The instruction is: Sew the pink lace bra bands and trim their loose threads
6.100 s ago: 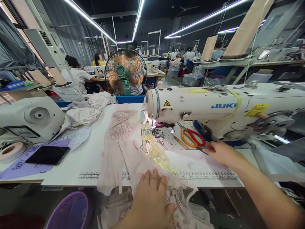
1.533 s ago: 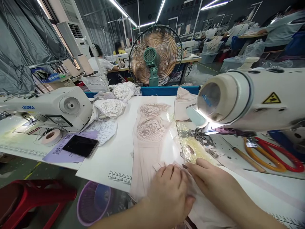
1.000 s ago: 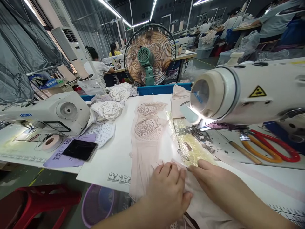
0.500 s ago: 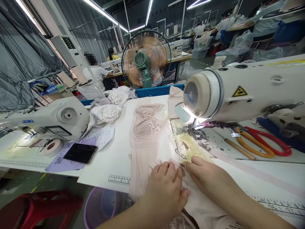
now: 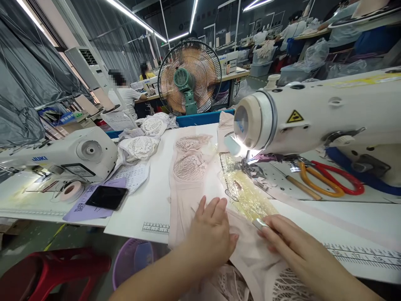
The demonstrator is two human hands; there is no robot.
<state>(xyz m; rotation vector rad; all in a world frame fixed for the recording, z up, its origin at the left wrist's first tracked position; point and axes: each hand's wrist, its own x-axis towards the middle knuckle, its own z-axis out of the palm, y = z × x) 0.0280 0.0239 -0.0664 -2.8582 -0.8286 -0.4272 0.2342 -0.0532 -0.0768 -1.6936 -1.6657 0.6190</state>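
My left hand (image 5: 211,236) lies palm down on pale pink fabric (image 5: 184,205), its fingers apart and holding nothing. The fabric carries lace panels (image 5: 191,165) and runs up the white table. My right hand (image 5: 290,240) is closed around a small tool with a shiny silver end (image 5: 259,224); the rest of it is hidden in the fingers, so its kind does not show. More pink fabric with lace (image 5: 290,286) hangs over the front edge below both hands. Beyond my right hand, a yellowish film-covered plate (image 5: 247,194) lies before the lit sewing machine (image 5: 250,121).
Orange-handled scissors (image 5: 322,179), red-handled scissors (image 5: 341,177) and a wooden-handled tool (image 5: 302,187) lie at the right. A second sewing machine (image 5: 90,152), a phone (image 5: 106,197) and a tape roll (image 5: 72,191) are left. A fan (image 5: 189,79) stands behind; a red stool (image 5: 69,271) is below.
My right hand has moved right and away from the left, and the silver end of its tool now shows. The left hand's fingers have spread from their bunched pose. The view shifted slightly.
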